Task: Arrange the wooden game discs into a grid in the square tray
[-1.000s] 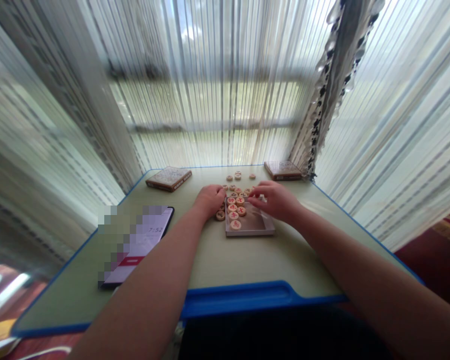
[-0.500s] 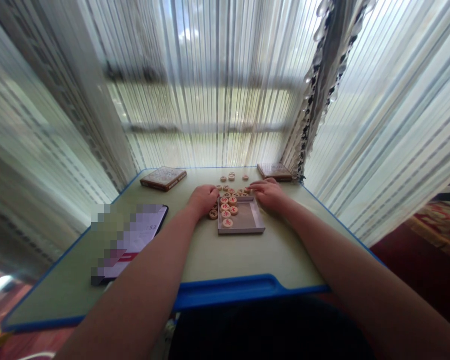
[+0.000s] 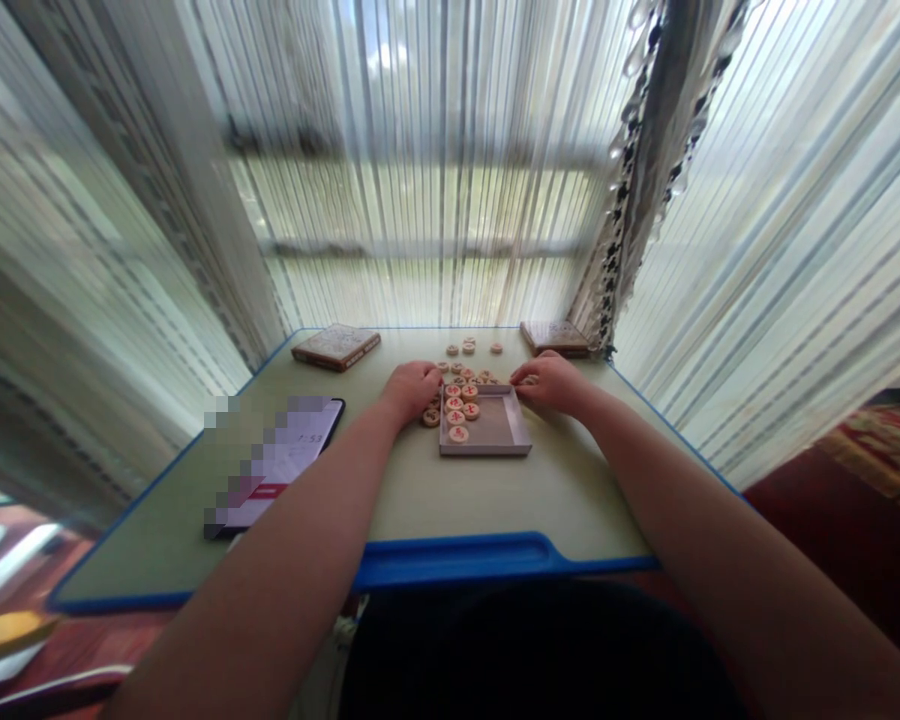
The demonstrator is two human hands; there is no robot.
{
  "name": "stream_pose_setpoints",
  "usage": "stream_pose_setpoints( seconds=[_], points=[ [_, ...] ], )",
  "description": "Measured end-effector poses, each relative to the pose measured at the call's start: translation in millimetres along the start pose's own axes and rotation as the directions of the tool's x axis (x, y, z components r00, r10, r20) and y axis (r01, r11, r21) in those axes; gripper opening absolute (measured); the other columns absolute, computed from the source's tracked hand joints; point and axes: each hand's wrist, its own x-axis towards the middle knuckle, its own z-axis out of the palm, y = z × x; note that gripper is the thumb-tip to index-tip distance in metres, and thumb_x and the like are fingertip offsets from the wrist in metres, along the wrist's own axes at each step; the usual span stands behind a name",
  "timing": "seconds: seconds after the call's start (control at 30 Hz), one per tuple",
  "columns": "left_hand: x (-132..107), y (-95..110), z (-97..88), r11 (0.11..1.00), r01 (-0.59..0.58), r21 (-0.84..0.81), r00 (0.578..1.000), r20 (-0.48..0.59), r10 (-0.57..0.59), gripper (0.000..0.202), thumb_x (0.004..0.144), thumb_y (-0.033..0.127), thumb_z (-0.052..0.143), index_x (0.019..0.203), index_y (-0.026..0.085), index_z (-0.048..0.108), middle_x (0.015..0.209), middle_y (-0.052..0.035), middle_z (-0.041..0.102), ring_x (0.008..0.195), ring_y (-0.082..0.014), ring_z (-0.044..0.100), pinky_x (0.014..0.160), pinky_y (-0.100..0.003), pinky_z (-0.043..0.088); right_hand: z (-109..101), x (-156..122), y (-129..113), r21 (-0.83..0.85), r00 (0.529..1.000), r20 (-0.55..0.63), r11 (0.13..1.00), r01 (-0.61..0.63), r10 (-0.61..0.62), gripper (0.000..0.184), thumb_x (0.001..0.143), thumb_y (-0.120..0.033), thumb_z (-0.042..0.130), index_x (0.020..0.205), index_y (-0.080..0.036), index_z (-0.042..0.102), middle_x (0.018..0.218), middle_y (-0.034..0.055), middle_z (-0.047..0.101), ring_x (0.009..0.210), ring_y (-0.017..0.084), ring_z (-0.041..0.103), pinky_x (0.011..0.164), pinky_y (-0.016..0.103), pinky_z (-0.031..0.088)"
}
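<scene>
A shallow grey tray (image 3: 495, 432) lies on the green table (image 3: 450, 500) and holds several round wooden game pieces (image 3: 458, 411) with red marks in its left part. More such pieces (image 3: 471, 349) lie loose beyond the tray. My left hand (image 3: 412, 387) rests curled at the tray's far left corner, touching loose pieces there. My right hand (image 3: 549, 383) is at the tray's far right corner, fingers pinched together on a small piece (image 3: 527, 381).
A phone (image 3: 277, 465) with a lit screen lies at the left of the table. Two flat patterned boxes, one (image 3: 336, 346) at the back left and one (image 3: 556, 338) at the back right, sit by the striped curtains. A raised blue lip (image 3: 457, 558) runs along the near edge.
My right hand has drawn back from over the tray to its far right corner and closed into a pinch. My left hand stayed near the pieces. The view shifted slightly.
</scene>
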Motion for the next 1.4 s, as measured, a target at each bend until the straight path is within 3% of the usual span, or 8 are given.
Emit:
stream_pose_setpoints(
  seconds=[0.07, 0.2, 0.27, 0.43, 0.5, 0.8, 1.4],
  points=[
    [-1, 1, -0.8, 1.000, 0.006, -0.005, 1.000, 0.003, -0.006, 0.036, 0.077, 0.027, 0.034, 0.076, 0.016, 0.067, 0.080, -0.0060, 0.067, 0.073, -0.0147, 0.055, 0.064, -0.023, 0.039, -4, -1, -2, 0.013, 0.999, -0.034, 1.000, -0.014, 0.014, 0.017, 0.069, -0.031, 0.059, 0.079, -0.020, 0.069, 0.074, 0.0030, 0.068, 0.076, 0.019, 0.055, 0.070, 0.029, 0.038],
    [-2, 1, -1.7, 1.000, 0.024, -0.011, 0.999, 0.021, -0.023, 0.036, 0.077, 0.027, 0.034, 0.077, 0.016, 0.068, 0.080, -0.0057, 0.067, 0.072, -0.0145, 0.054, 0.065, -0.023, 0.039, -14, -5, -17, 0.142, 0.961, -0.239, 0.984, -0.104, 0.136, 0.026, 0.071, -0.032, 0.059, 0.093, -0.017, 0.063, 0.079, 0.0033, 0.068, 0.068, 0.016, 0.055, 0.066, 0.027, 0.039],
    [-2, 1, -1.6, 1.000, 0.019, -0.010, 1.000, 0.021, -0.018, 0.036, 0.077, 0.028, 0.034, 0.077, 0.017, 0.068, 0.080, -0.0056, 0.067, 0.072, -0.0143, 0.054, 0.064, -0.022, 0.038, -18, -7, -31, 0.199, 0.955, -0.273, 0.978, -0.065, 0.119, 0.021, 0.072, -0.034, 0.059, 0.083, -0.018, 0.065, 0.077, 0.0032, 0.067, 0.065, 0.014, 0.053, 0.064, 0.026, 0.039],
    [-1, 0, -0.7, 1.000, -0.004, 0.004, 1.000, 0.014, 0.004, 0.035, 0.077, 0.028, 0.034, 0.076, 0.016, 0.068, 0.083, -0.0061, 0.067, 0.075, -0.0147, 0.055, 0.065, -0.023, 0.038, -16, -14, -66, 0.217, 0.973, -0.162, 0.956, 0.198, -0.165, 0.016, 0.071, -0.035, 0.062, 0.073, -0.020, 0.066, 0.074, 0.0022, 0.065, 0.072, 0.014, 0.052, 0.068, 0.025, 0.037],
    [-1, 1, -0.5, 1.000, -0.001, 0.005, 1.000, 0.015, 0.001, 0.035, 0.077, 0.027, 0.035, 0.077, 0.016, 0.068, 0.083, -0.0061, 0.067, 0.076, -0.0147, 0.055, 0.066, -0.022, 0.038, -12, -16, -71, 0.191, 0.967, -0.129, 0.952, 0.240, -0.218, 0.016, 0.071, -0.036, 0.062, 0.073, -0.021, 0.066, 0.076, 0.0024, 0.065, 0.073, 0.014, 0.052, 0.070, 0.026, 0.036],
    [0, 1, -0.9, 0.999, -0.027, 0.020, 1.000, 0.016, 0.026, 0.034, 0.077, 0.027, 0.035, 0.077, 0.016, 0.068, 0.084, -0.0067, 0.067, 0.077, -0.0152, 0.055, 0.067, -0.022, 0.038, -7, -15, -71, 0.174, 0.974, -0.089, 0.960, 0.220, -0.207, 0.025, 0.075, -0.044, 0.055, 0.076, -0.022, 0.067, 0.079, 0.0034, 0.064, 0.075, 0.015, 0.052, 0.071, 0.026, 0.035],
    [0, 2, -1.5, 0.999, 0.014, 0.030, 0.999, 0.031, -0.015, 0.035, 0.077, 0.028, 0.035, 0.078, 0.017, 0.068, 0.086, -0.0066, 0.067, 0.080, -0.0151, 0.055, 0.068, -0.022, 0.038, -5, -13, -71, 0.191, 0.975, -0.116, 0.959, 0.210, -0.190, 0.017, 0.073, -0.035, 0.059, 0.078, -0.019, 0.064, 0.080, 0.0031, 0.063, 0.076, 0.015, 0.054, 0.073, 0.026, 0.036]
  ],
)
